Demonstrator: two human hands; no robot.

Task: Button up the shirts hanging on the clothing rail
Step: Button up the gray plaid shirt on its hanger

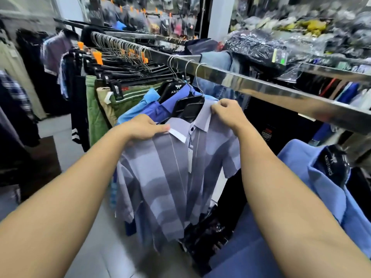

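The grey-and-lilac striped short-sleeved shirt [170,177] hangs lengthwise from 12 down to 6 o'clock, its front facing the camera, on a black plastic hanger [188,107] hooked over the polished steel clothing rail [261,87] running from 10 to 3 o'clock. Grey floor tiles [112,255] lie beneath, and packed garments fill the shop around. The left hand [144,127] pinches the collar's point at 9 o'clock; the right hand [226,111] pinches the collar at 1 o'clock.

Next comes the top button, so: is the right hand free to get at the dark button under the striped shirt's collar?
Probably yes: the button lies uncovered, just below the right hand, which now pinches the collar.
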